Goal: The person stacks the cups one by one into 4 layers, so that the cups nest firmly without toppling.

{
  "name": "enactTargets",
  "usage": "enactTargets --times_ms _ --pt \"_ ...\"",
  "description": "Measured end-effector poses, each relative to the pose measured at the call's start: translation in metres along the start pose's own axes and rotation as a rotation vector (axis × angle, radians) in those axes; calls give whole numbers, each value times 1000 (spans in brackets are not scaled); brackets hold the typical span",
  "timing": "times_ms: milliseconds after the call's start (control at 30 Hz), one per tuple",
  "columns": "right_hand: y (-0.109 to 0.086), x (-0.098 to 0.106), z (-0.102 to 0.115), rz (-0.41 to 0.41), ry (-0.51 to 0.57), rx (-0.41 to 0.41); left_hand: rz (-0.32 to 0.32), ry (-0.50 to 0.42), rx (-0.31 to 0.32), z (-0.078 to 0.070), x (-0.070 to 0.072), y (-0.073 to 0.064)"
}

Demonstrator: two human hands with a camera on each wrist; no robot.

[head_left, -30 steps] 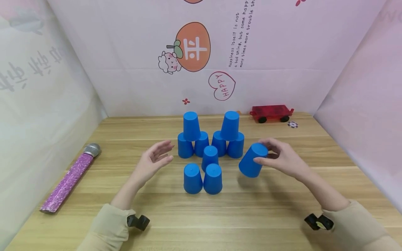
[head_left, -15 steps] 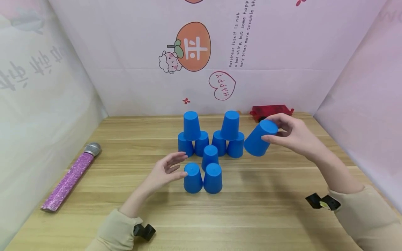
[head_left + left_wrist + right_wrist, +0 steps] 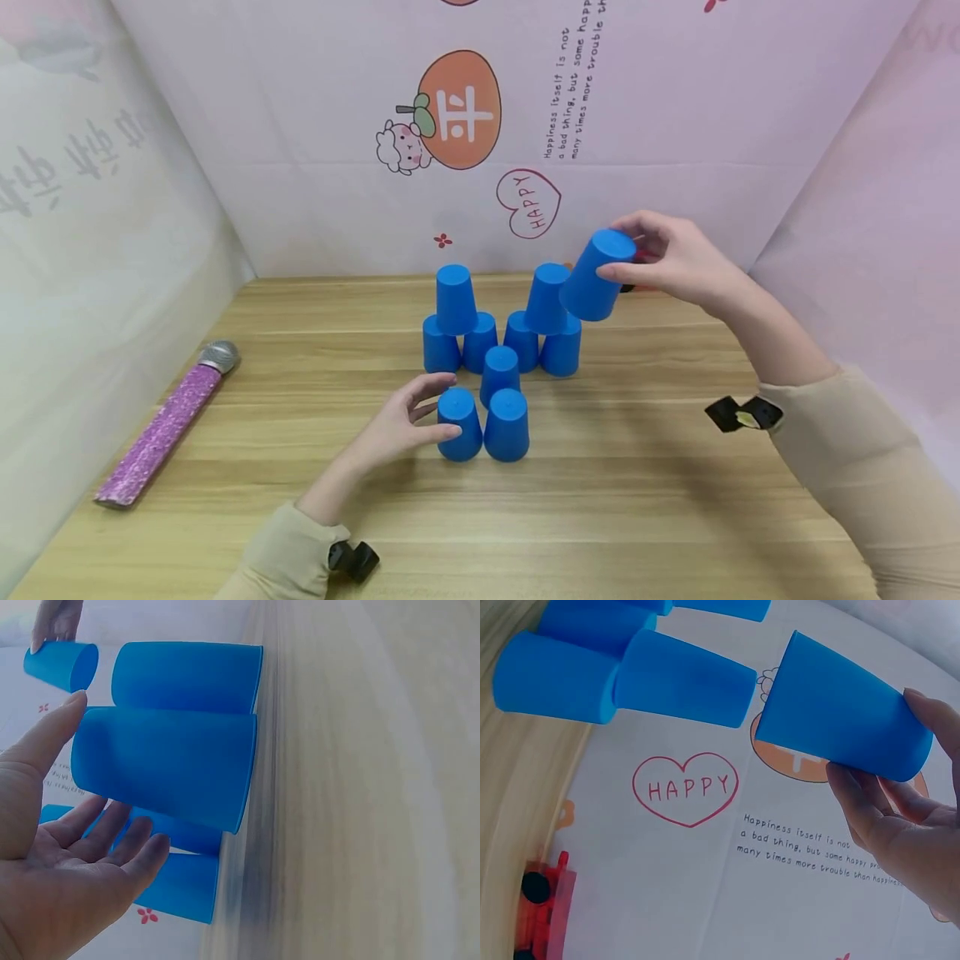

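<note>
On the white backdrop (image 3: pixel 322 217), a red heart outline (image 3: pixel 685 802) holds the word "HAPPY", and beside it black lettering (image 3: pixel 799 847) reads "Happiness itself is not a bad thing, but some happy...", with "many times more trouble than happiness" below. A printed orange fruit (image 3: pixel 480 79) bears a white Chinese character. Plain blue cups stand mouth down on the wooden table (image 3: pixel 600 508), their insides hidden. At the back are two small stacks, each with one cup on two: the left stack (image 3: pixel 456 300) and the right stack (image 3: pixel 543 300). Nearer, the front-left cup (image 3: pixel 463 417) and the front-right cup (image 3: pixel 507 429) stand side by side, with a third cup (image 3: pixel 499 375) just behind. The right hand (image 3: pixel 675 260) is raised, thumb and fingers clamped on a held cup (image 3: pixel 594 279), tilted in the air near the right stack's top but apart from it. The left hand (image 3: pixel 401 429) has its thumb and fingers spread around the front-left cup; whether they touch it is hard to tell.
</note>
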State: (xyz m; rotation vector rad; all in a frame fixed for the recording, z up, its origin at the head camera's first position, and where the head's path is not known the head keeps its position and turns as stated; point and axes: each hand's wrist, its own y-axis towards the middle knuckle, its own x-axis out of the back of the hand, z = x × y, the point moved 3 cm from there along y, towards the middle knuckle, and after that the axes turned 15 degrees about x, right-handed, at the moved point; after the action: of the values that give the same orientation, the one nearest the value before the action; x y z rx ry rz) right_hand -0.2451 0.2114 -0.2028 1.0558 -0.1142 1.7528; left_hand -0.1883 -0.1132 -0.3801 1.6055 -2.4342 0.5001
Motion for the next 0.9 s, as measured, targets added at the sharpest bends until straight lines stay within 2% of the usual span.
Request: enactTargets --times_ms 367,600,767,900 --pt "44 -19 8 76 -5 24 -8 14 7 4 -6 4" --pt "69 -39 9 103 -7 80 -12 22 29 5 -7 7" --pt "82 -47 11 117 -23 54 -16 21 36 5 -6 8" --pt "91 -53 9 126 -5 63 -12 15 34 6 -6 8"
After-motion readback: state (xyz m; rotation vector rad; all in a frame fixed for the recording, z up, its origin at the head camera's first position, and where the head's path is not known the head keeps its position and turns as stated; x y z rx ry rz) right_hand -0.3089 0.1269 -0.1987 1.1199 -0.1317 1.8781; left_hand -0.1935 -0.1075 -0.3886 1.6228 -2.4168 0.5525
